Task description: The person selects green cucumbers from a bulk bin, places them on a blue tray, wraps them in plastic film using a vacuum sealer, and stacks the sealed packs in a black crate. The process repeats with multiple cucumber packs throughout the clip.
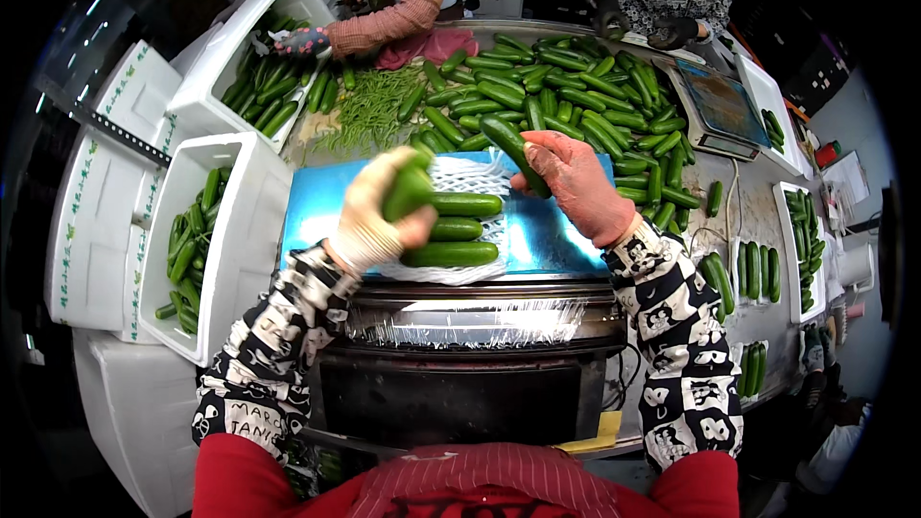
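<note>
Cucumbers: three lie side by side in the white foam net [459,230] on the blue board [561,240]. Left hand [379,216] grips a fourth cucumber [408,190] just above that row; right hand [576,182] clasps a fifth [513,144] beside the net's far edge. Packing looks partway; the big loose pile [566,96] beyond remains unsorted.

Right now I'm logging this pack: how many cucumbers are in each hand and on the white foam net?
Left hand, cucumber: 1
Right hand, cucumber: 1
On the white foam net, cucumbers: 3
Total: 5
</note>
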`<state>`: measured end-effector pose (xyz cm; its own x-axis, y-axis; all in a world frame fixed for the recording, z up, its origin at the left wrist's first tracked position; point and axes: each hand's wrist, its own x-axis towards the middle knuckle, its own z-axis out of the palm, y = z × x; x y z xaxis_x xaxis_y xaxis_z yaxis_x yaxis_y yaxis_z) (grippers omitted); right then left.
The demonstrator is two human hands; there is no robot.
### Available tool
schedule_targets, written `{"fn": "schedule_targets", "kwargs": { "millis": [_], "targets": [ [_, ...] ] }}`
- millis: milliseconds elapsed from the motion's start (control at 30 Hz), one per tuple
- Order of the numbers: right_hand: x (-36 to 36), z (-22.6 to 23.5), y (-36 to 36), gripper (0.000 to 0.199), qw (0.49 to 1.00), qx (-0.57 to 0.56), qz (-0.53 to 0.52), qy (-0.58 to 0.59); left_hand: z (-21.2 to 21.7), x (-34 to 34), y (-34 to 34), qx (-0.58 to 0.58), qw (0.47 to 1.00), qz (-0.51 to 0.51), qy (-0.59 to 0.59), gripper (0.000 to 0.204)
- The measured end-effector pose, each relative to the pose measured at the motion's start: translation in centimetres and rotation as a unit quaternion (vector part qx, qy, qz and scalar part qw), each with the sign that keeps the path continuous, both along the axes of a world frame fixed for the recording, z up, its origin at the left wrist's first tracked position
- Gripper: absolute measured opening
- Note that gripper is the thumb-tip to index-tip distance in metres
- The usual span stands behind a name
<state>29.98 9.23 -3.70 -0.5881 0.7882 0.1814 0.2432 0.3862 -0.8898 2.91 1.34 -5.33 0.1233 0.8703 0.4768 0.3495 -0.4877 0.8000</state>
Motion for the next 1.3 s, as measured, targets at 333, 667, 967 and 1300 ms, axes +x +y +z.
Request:
{"fn": "schedule_targets", "kwargs": {
  "millis": [333,667,967,1300],
  "targets": [
    [-0.4,0.3,-3.1,0.043,0.985,0.144,0.06,-0.079,2.1,-3.8,-2.4,-0.4,0.893,0.148,-0.145,0.039],
    [-4.2,2.3,-7.2,0.037,0.989,-0.009,-0.085,-0.119,0.8,-1.2,-4.0,-0.304,0.936,0.168,0.06,0.058],
    [-5.2,2.1,-7.8,0.042,0.972,0.045,-0.111,-0.201,2.0,-0.2,-3.9,-0.291,0.924,0.163,0.187,0.068],
    [-6.3,2.0,-8.0,0.042,0.988,0.018,-0.108,-0.11,1.4,0.0,-4.1,-0.139,0.961,0.129,0.201,0.06]
  ]
}}
